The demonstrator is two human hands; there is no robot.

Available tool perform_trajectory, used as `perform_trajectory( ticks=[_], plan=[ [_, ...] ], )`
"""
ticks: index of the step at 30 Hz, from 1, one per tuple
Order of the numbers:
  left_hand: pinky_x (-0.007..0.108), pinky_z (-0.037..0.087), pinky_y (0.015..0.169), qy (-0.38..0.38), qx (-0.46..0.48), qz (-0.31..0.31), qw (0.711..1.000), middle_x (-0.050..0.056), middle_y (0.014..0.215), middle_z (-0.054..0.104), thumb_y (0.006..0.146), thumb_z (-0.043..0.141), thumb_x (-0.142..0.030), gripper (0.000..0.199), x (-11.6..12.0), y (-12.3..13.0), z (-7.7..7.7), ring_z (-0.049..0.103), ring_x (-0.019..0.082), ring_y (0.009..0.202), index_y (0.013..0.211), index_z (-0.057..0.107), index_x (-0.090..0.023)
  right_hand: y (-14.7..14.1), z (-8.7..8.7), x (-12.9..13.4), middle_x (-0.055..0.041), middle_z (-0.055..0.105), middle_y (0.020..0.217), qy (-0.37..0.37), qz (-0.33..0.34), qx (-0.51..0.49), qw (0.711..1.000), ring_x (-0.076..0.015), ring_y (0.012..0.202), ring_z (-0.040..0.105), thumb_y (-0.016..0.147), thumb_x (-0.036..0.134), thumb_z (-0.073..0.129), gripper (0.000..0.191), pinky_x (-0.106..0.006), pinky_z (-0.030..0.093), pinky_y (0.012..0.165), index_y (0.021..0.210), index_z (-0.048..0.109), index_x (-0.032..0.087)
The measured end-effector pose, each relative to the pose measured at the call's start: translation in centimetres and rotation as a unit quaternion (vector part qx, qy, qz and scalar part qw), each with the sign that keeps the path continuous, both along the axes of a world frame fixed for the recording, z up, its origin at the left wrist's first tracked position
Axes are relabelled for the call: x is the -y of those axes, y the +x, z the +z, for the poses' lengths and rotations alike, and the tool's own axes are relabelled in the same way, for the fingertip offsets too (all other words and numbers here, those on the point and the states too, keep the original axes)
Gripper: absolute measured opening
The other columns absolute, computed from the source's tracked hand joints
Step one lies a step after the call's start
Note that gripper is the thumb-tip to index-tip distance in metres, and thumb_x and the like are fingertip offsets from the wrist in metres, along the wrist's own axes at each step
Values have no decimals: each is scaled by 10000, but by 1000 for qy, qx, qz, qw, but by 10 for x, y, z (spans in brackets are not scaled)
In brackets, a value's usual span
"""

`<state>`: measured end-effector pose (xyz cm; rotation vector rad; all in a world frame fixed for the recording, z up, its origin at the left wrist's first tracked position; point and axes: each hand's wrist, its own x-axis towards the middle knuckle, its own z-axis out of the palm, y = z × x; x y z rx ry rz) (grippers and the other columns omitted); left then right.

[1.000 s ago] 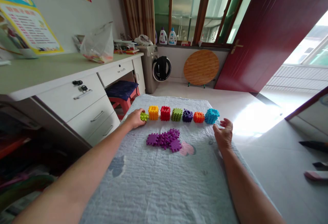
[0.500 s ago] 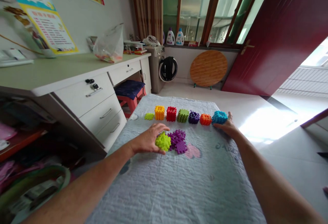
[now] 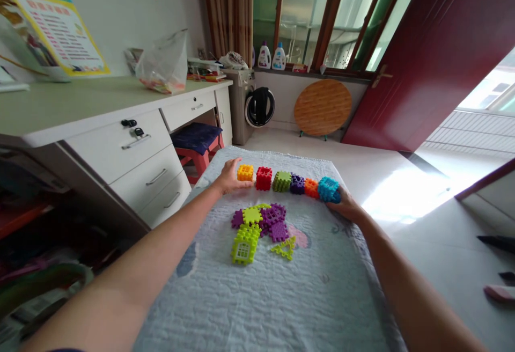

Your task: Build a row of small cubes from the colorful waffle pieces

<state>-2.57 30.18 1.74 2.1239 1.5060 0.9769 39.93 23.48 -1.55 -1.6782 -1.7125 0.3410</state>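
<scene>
A row of coloured toy blocks runs across the far part of the quilt-covered surface. At its left end my left hand (image 3: 232,177) curls round the yellow block (image 3: 245,173), thumb in front and fingers behind. My right hand (image 3: 345,205) grips the blue block (image 3: 329,189) at the right end, which looks slightly tilted. Between them stand a red block (image 3: 264,178), a green block (image 3: 282,181), a dark purple block (image 3: 297,183) and an orange block (image 3: 311,188). Nearer lie lime-green pieces (image 3: 244,244), purple pieces (image 3: 278,231) and a lime triangular frame (image 3: 285,248).
A pale quilt (image 3: 281,303) covers the surface. A desk with drawers (image 3: 120,143) stands to the left, with a stool (image 3: 198,138) beside it. Farther back are a washing machine (image 3: 240,105), a round wooden tabletop (image 3: 323,107) and a red door (image 3: 396,57).
My left hand has let go of the lime-green pieces and moved up to the yellow block. My right hand has shifted the blue block left against the orange one. The row's right part is closer together.
</scene>
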Motion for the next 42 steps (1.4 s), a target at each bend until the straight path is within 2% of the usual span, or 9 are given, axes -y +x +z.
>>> perform_trajectory(
  ticks=[5, 9, 18, 23, 27, 30, 35, 38, 42],
  plan=[
    [367, 494, 821, -138, 47, -100, 984, 61, 1005, 609, 532, 756, -433, 810, -19, 10, -6, 608, 239, 895, 1219, 439, -145, -22, 10, 26, -88, 578, 1070, -27, 91, 54, 994, -257, 970, 560, 581, 286, 649, 586, -389, 439, 860, 1146, 538, 178],
    [331, 498, 758, -116, 23, -106, 987, 12, 905, 644, 548, 744, -370, 684, 1, 12, -4, 620, 208, 799, 1160, 503, -184, -50, 22, 51, -61, 536, 1081, -16, 182, 38, 982, -212, 956, 545, 592, 131, 534, 538, -349, 447, 840, 1122, 553, 218],
    [406, 392, 1024, -80, 24, -185, 979, 105, 1327, 503, 693, 689, -394, 750, 93, 39, 9, 503, 279, 1196, 1357, 376, -240, -131, 36, 92, -74, 510, 1139, 37, 196, -5, 980, -223, 1032, 525, 661, 60, 478, 588, -404, 448, 906, 1217, 482, 251],
    [415, 316, 1101, -33, 45, -212, 976, 102, 1422, 382, 778, 623, -443, 746, 119, 45, 20, 382, 276, 1305, 1416, 279, -269, -162, 56, 100, -94, 494, 1249, 49, 255, -18, 965, -241, 1134, 498, 747, 116, 519, 621, -429, 441, 949, 1331, 370, 265],
    [445, 244, 1135, 27, 27, -173, 984, 124, 1422, 337, 735, 646, -523, 787, 105, 33, 21, 291, 299, 1345, 1388, 320, -228, -158, 68, 66, -82, 556, 1173, 57, 287, -16, 956, -216, 1076, 537, 757, 171, 549, 456, -383, 451, 927, 1207, 506, 229],
    [486, 215, 1128, 1, 5, -94, 996, 157, 1392, 334, 619, 711, -587, 906, 74, 22, 11, 274, 339, 1338, 1353, 361, -188, -144, 64, 14, -89, 587, 1105, 60, 156, -17, 986, -225, 1015, 563, 744, 267, 585, 355, -399, 438, 925, 1092, 581, 195],
    [480, 327, 1046, -109, -39, -56, 992, 190, 1350, 394, 438, 781, -617, 1094, 24, 32, -3, 377, 379, 1273, 1345, 359, -174, -128, 48, -59, -152, 559, 1232, -115, 51, -16, 992, -321, 1137, 511, 611, 594, 694, 778, -452, 402, 941, 1245, 516, 181],
    [477, 367, 989, -147, -90, -50, 984, 206, 1338, 427, 373, 789, -628, 1143, 6, 50, -4, 426, 417, 1230, 1341, 374, -185, -134, 47, -73, -128, 626, 1132, -185, 71, -41, 979, -297, 1028, 579, 632, 670, 639, 721, -399, 455, 844, 1163, 587, 186],
    [507, 327, 998, -136, -160, -75, 975, 190, 1288, 508, 350, 794, -613, 1163, -2, 64, -3, 460, 425, 1197, 1351, 363, -207, -151, 55, -66, -51, 694, 888, -258, 185, -70, 946, -218, 773, 623, 647, 579, 684, 526, -315, 480, 687, 1013, 660, 202]
  ],
)
